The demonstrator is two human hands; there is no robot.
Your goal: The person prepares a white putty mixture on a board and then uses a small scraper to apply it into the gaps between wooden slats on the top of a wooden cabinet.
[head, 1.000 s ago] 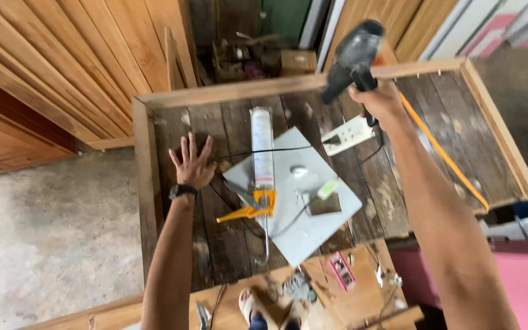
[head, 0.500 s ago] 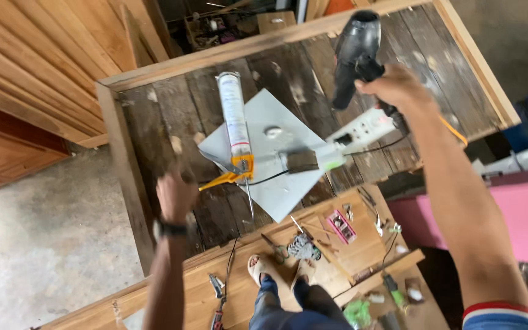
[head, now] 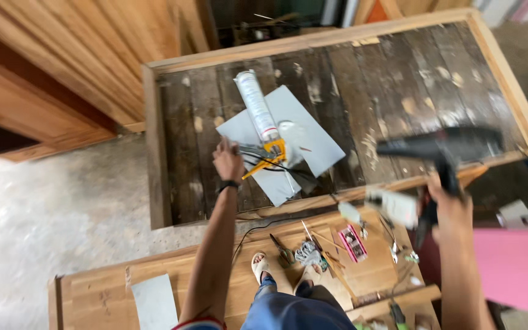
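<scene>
While the right hand is wrapped around a black heat gun, the caulking gun lies just beyond the left hand — tube angled away, grip loosely curled at its handle, closure unclear.

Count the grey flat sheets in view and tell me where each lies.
2. One grey sheet lies on the dark plank panel under the caulking gun, by the left hand. A second sheet lies on the lower wooden panel. Others may be hidden.
</scene>
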